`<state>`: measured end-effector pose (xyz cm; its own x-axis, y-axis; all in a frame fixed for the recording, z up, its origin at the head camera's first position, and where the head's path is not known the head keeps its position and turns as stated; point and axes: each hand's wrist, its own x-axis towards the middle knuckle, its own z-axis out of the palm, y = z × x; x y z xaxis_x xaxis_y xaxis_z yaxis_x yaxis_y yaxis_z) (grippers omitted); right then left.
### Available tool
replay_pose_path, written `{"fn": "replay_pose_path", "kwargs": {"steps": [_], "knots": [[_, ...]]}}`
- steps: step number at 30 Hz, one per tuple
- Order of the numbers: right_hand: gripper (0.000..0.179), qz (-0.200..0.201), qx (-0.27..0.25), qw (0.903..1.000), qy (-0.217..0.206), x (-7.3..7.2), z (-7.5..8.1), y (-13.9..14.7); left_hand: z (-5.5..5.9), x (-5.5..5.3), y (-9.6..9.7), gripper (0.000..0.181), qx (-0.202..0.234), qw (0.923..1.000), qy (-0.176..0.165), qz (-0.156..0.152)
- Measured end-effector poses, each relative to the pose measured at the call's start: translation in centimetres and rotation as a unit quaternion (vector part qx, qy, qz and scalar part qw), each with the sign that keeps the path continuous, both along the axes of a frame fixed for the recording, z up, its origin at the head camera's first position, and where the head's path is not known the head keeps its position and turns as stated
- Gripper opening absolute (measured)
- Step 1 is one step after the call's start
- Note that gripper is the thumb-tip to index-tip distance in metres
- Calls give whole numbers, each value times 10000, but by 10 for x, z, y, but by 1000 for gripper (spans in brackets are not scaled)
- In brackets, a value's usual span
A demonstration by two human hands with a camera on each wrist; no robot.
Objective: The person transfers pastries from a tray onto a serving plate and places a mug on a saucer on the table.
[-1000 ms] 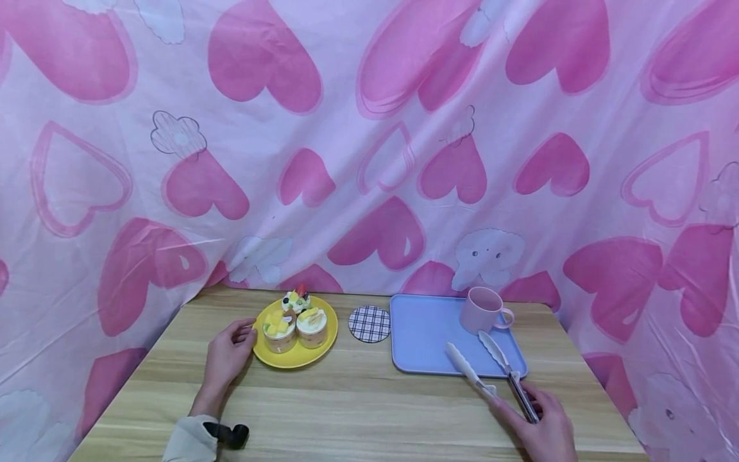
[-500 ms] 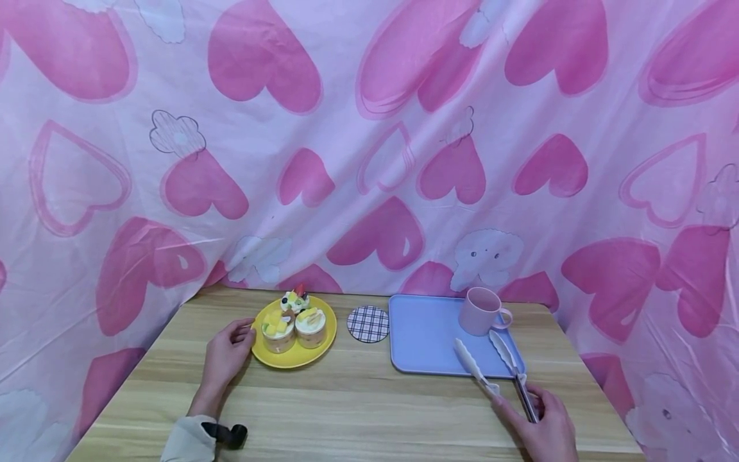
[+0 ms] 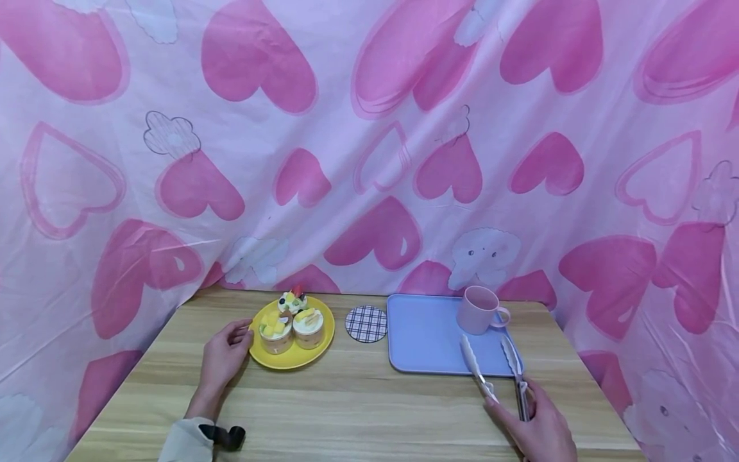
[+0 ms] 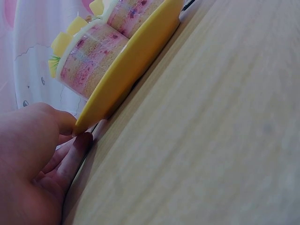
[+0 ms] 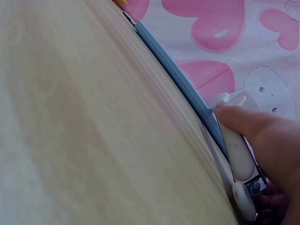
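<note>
In the head view, my left hand (image 3: pixel 225 353) is at the left rim of a yellow plate (image 3: pixel 283 363). The left wrist view shows its thumb and a finger pinching the plate's edge (image 4: pixel 126 70). Three dessert cups sit on that plate: a mango-topped cup (image 3: pixel 276 330), a cream-topped cup (image 3: pixel 308 328) and, behind them, a fruit-topped dessert (image 3: pixel 292 300). My right hand (image 3: pixel 543 423) grips a pair of tongs (image 3: pixel 478 369) with spread arms. Their pale tips reach over the front right of a blue tray (image 3: pixel 421 340), with nothing between them.
A pink mug (image 3: pixel 478 311) stands at the tray's back right, handle to the right. Between plate and tray lies a round checked coaster (image 3: pixel 366 323). A pink heart-patterned curtain (image 3: pixel 375 160) hangs behind the wooden table (image 3: pixel 346 417) and at both sides.
The tongs' tips have swung to the right over the tray, and their arms stand slightly wider apart. My left hand and the plate keep their place.
</note>
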<state>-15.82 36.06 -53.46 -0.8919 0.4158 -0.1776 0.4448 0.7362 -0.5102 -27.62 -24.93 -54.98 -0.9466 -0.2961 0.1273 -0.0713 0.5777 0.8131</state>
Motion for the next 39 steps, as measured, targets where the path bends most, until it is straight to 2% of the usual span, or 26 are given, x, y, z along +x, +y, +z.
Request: {"fn": "replay_pose_path", "kwargs": {"steps": [10,24,31,35,39], "knots": [[132,214,0,9998,-56,1,1,-3,0,0,-1,39,25,10000,-68,41],[129,320,156,9993,-130,2,3,-4,-1,1,-1,39,-29,10000,8,52],[131,244,132,9995,-140,1,4,-4,0,1,0,38,7,10000,31,29],[123,201,114,9997,-15,2,4,-3,0,1,1,38,7,10000,7,40],[109,145,67,9993,338,3,3,0,0,2,3,38,26,10000,-20,75]]}}
